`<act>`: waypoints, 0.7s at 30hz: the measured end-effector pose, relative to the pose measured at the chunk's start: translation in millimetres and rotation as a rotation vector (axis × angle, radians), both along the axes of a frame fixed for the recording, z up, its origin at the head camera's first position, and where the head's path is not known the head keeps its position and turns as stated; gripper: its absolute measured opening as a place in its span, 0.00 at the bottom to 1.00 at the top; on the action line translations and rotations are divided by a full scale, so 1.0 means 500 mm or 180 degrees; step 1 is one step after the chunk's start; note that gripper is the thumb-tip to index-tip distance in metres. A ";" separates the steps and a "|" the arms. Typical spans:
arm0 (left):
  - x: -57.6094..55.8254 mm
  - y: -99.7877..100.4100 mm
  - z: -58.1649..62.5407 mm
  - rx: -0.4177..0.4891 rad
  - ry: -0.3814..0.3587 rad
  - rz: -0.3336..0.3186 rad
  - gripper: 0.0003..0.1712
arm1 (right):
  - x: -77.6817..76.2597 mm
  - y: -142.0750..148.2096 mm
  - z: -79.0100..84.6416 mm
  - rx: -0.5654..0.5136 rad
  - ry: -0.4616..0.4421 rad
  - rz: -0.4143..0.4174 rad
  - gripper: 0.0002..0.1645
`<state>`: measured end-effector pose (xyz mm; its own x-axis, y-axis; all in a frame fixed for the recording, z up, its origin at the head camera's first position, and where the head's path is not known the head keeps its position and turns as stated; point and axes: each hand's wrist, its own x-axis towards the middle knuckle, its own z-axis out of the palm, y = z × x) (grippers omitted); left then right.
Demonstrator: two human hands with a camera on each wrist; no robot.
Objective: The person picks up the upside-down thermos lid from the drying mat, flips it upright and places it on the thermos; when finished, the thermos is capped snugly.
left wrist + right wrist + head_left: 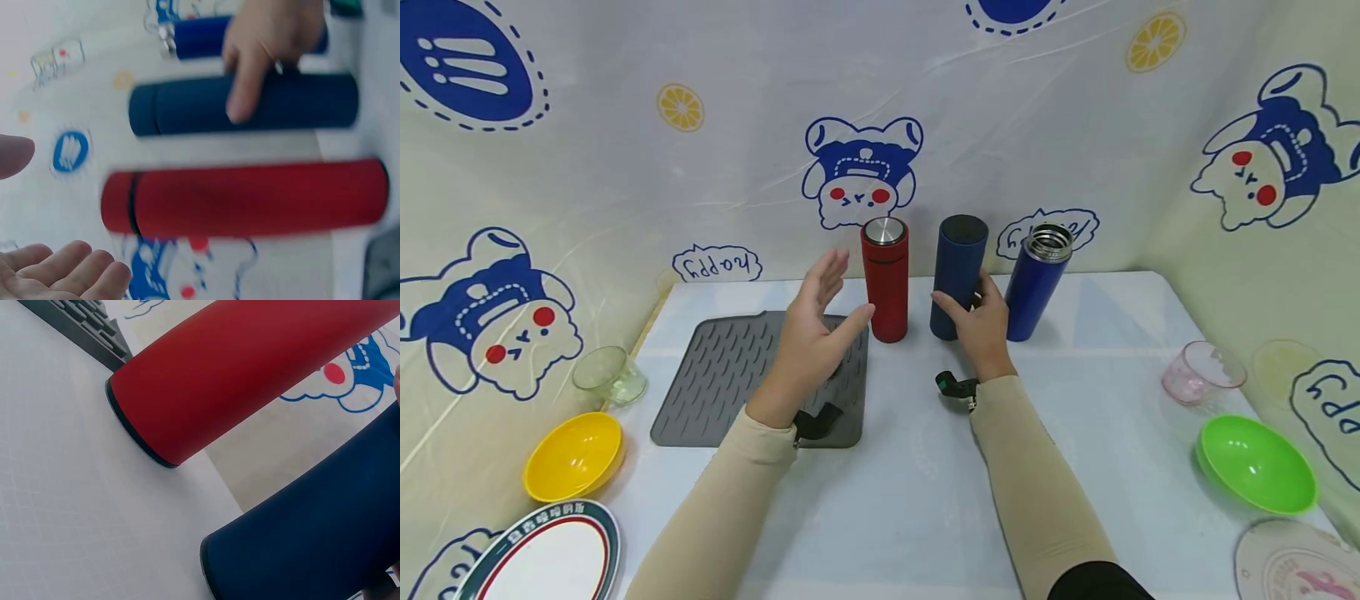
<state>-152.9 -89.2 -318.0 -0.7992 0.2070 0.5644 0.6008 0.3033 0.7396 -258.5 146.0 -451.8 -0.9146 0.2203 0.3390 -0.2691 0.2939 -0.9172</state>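
Note:
My right hand point(983, 327) holds a dark blue thermos point(958, 258), thumb across its near side and fingers round its right side. This thermos stands upright with a dark lid. Left of it stands a red thermos point(889, 287) with a silver-topped lid, which spans the left wrist view. My left hand point(814, 337) is held up beside the red thermos, fingers extended and thumb spread, holding nothing. Just right of my right hand a brighter blue thermos point(1037, 287) has a bare metal mouth with no lid. In the right wrist view, the bases of the red thermos point(206, 381) and dark blue thermos point(312, 531) show.
A grey ridged mat point(722, 375) lies under my left forearm. At the left are a greenish glass point(613, 379), a yellow bowl point(576, 458) and a plate point(546, 558). To the right are a pink glass point(1202, 375), a green bowl point(1255, 467) and a pale plate point(1296, 562).

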 end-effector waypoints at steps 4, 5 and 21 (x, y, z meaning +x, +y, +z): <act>-0.016 -0.051 -0.039 -0.0046 -0.0130 0.0273 0.42 | 0.000 0.001 0.002 -0.0058 -0.0026 0.0024 0.52; -0.022 -0.065 -0.053 -0.0063 -0.0178 0.0348 0.43 | 0.000 0.002 0.003 -0.0061 -0.0040 0.0029 0.52; -0.058 -0.158 -0.173 -0.0330 -0.1003 0.0697 0.47 | 0.000 0.001 0.005 -0.0011 -0.0181 -0.0048 0.54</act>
